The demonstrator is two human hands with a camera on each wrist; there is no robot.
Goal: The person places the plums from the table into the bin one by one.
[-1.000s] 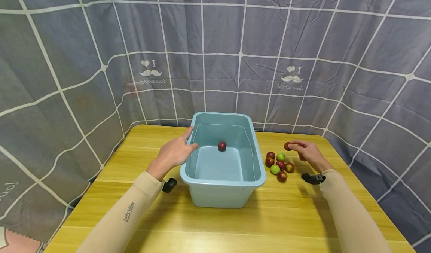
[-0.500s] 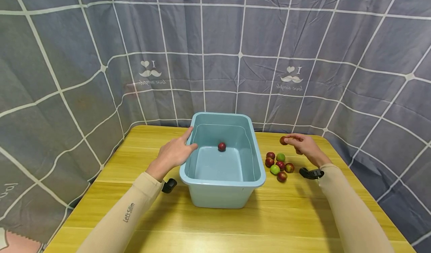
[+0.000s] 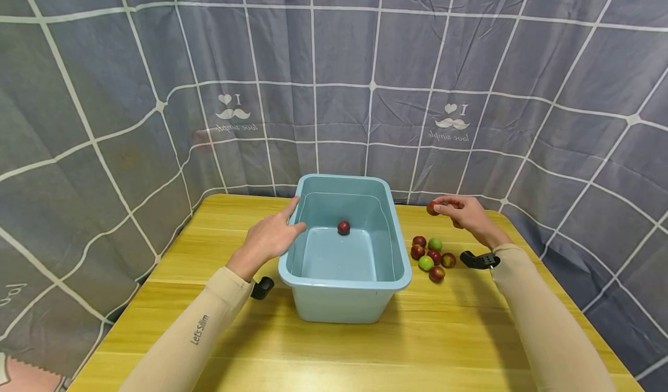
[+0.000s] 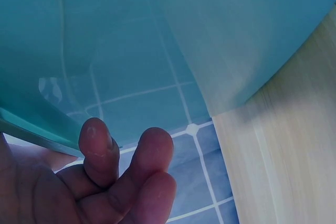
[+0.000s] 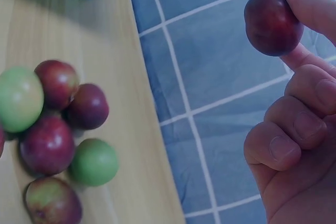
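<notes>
My right hand (image 3: 468, 213) pinches a dark red plum (image 5: 273, 23) between thumb and forefinger, raised near the table's far right edge. In the right wrist view the other fingers curl in below it. My left hand (image 3: 271, 233) grips the left rim of a light blue plastic tub (image 3: 344, 283), its thumb over the inside. Several of its fingers (image 4: 152, 153) bend beside the outer wall in the left wrist view. One red plum (image 3: 343, 227) lies inside on the tub's floor. Right of the tub, several red plums (image 5: 47, 145) and two green plums (image 5: 94, 162) lie clustered.
The yellow wooden table (image 3: 334, 357) carries the tub near its middle. A grey curtain (image 3: 344, 50) with white grid lines hangs behind and along both sides. Black straps with wrist cameras (image 3: 262, 287) sit at both cuffs.
My right hand has moved up and left with the plum, away from the cluster. My left hand and the tub have stayed in place.
</notes>
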